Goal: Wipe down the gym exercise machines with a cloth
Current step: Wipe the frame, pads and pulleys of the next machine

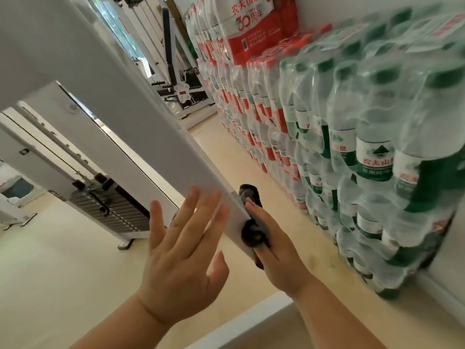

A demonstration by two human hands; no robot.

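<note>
A white beam (141, 127) of a gym machine slants from the upper left down to the middle of the view. My left hand (183, 248) is flat, fingers spread, with its fingertips against the beam's lower face and nothing in it. My right hand (279, 253) is on the beam's right side and presses a dark cloth (250, 193) against that edge. The cloth pokes out above my fingers. A black round knob (251, 236) sits on the beam's end between my two hands. The machine's weight stack (113, 210) stands behind, at lower left.
Shrink-wrapped packs of green-capped water bottles (364, 147) are stacked high along the right wall, close to my right arm. Red-labelled packs (251, 34) continue farther back. Another white machine (181, 89) stands at the far end of the beige floor. A white ledge (251, 321) runs below my arms.
</note>
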